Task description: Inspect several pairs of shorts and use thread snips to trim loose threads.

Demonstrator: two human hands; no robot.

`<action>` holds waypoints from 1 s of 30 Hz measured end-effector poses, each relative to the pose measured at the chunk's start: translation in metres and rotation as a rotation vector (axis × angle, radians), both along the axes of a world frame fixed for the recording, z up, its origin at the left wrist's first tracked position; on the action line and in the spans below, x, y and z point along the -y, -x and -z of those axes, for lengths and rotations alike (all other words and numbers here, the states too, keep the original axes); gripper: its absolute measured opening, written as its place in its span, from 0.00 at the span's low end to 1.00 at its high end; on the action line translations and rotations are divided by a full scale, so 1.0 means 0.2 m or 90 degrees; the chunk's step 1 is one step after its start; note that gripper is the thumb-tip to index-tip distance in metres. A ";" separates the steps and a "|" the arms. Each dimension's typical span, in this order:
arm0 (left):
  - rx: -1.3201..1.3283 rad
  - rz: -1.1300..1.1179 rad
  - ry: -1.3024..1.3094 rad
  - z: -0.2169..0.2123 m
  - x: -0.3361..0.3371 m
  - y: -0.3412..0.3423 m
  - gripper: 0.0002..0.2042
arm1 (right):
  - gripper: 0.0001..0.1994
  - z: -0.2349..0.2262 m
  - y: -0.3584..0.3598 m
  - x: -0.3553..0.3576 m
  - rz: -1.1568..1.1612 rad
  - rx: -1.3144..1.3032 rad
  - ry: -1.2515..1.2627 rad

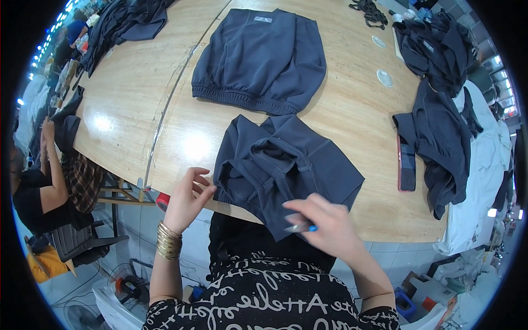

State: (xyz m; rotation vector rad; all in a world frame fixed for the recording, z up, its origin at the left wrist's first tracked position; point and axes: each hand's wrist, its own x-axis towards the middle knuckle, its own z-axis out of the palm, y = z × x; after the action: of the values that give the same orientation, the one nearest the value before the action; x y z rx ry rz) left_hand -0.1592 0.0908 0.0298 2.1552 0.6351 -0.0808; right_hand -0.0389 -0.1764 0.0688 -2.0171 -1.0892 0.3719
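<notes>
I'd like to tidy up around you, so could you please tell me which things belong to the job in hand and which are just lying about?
Job in hand:
- nearer dark garment, by the left hand
- small blue-ended tool, in the right hand
- probably the similar garment beyond

Seemingly lying about:
- red-edged, phone-like item
- dark clothing beside it
- white cloth

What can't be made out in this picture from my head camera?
All in the head view:
- Small blue-ended tool: its exact kind; it is blurred and partly covered by the right hand.
- Nearest dark garment: its full shape, hidden by its own folds.
- Dark cloth pile at upper left: its far end, cut off by the top edge.
</notes>
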 end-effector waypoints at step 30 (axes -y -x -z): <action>0.425 0.081 0.175 -0.35 0.29 -0.51 0.18 | 0.32 -0.15 -0.05 -0.29 0.141 0.013 -0.248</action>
State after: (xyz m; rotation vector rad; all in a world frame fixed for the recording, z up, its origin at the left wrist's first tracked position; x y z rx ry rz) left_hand -0.0567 0.0320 0.0990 1.7973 0.0895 0.4422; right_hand -0.0292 -0.1185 0.0984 -1.7692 -0.8608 0.0185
